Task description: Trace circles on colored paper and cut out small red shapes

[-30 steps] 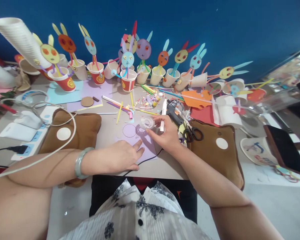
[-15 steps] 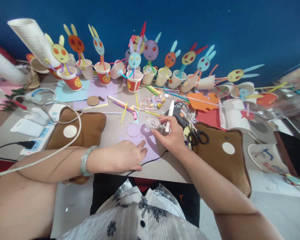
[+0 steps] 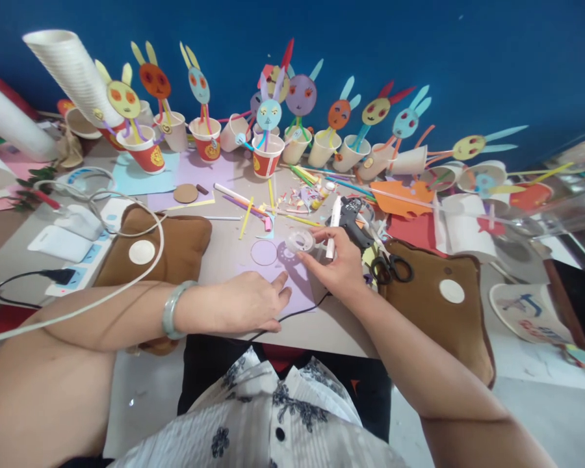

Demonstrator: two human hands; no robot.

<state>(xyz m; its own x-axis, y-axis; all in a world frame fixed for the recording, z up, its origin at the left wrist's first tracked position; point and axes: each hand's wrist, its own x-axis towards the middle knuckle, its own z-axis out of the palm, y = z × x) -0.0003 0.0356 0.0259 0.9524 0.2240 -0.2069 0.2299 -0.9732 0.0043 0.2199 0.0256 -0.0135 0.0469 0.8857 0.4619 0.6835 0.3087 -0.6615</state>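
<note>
Head view. Left hand (image 3: 246, 304) lies flat, fingers spread, pressing down the pale lilac paper sheet (image 3: 299, 286) near the table's front edge; it grips nothing. Right hand (image 3: 338, 268) pinches a clear roll of adhesive tape (image 3: 300, 242) between thumb and fingertips, just above the sheet's far edge, and also holds a white marker pen (image 3: 332, 227) upright against the palm.

One pencilled circle (image 3: 264, 252) is already outlined on the sheet, just left of the roll; it is not cut out.

Along the table's far edge stands a row of paper cups with coloured paper rabbit heads on straws (image 3: 268, 140), seemingly finished. Black-handled scissors (image 3: 392, 268) rest untouched on the brown cushion (image 3: 439, 305) at the right edge.
</note>
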